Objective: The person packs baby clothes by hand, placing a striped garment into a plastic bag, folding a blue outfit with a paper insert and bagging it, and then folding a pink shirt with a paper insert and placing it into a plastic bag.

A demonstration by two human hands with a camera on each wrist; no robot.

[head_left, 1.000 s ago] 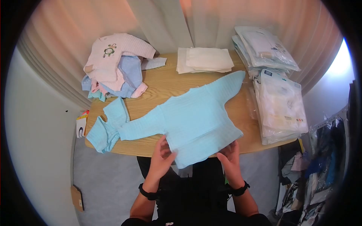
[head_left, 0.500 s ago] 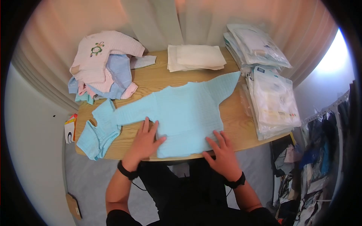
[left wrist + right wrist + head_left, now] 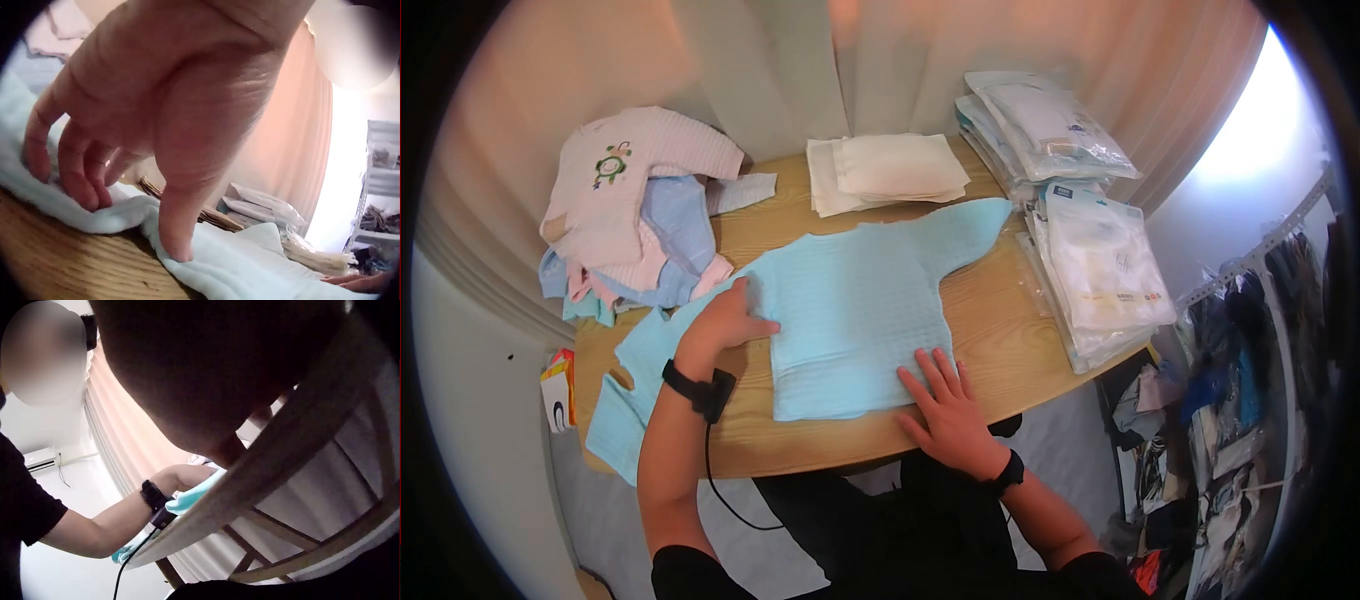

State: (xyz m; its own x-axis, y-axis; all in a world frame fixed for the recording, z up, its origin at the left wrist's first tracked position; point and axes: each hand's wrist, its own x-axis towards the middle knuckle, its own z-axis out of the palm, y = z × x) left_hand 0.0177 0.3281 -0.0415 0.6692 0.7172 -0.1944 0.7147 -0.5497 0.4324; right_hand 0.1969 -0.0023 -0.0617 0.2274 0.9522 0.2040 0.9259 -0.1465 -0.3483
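Observation:
A light-blue baby top (image 3: 855, 320) lies spread on the table, its right-hand sleeve stretched toward the back right. My left hand (image 3: 725, 320) is at the left sleeve, near where it meets the body. In the left wrist view its bent fingers (image 3: 78, 181) touch the sleeve cloth, while the thumb (image 3: 177, 231) presses apart from them at the top's side edge; a small fold rises between. My right hand (image 3: 948, 415) rests with spread fingers on the lower right corner of the top. Light-blue pants (image 3: 618, 420) lie at the table's left edge, partly behind my left forearm.
Pink and blue baby clothes (image 3: 635, 215) are heaped at the back left. A stack of white cloths (image 3: 890, 170) lies at the back middle. Clear-bagged garments (image 3: 1100, 270) are piled on the right. Beyond the table's right end stands a rack (image 3: 1260, 270) with packed clothes.
Both hands came up from the hem and the top settled flat. My left hand then moved up and left to the sleeve; the right stayed at the lower right corner. The head view has shifted.

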